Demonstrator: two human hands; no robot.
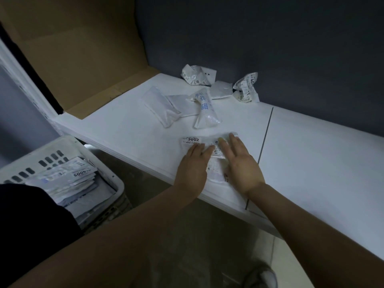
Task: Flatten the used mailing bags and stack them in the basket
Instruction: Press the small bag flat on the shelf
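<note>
White plastic mailing bag (216, 169) marked 3002 lies at the front edge of the bench (311, 152). The left hand (193, 163) and right hand (243, 163) both press it down with straight fingers, a little spread, pinching nothing. A big pile of flat bags (68, 179) already sits in the basket (116, 181) low down by the bench's left front corner, but more bags wait near the back edge, two crumpled bags (198, 75) among them, so I think the job is maybe over half done.
</note>
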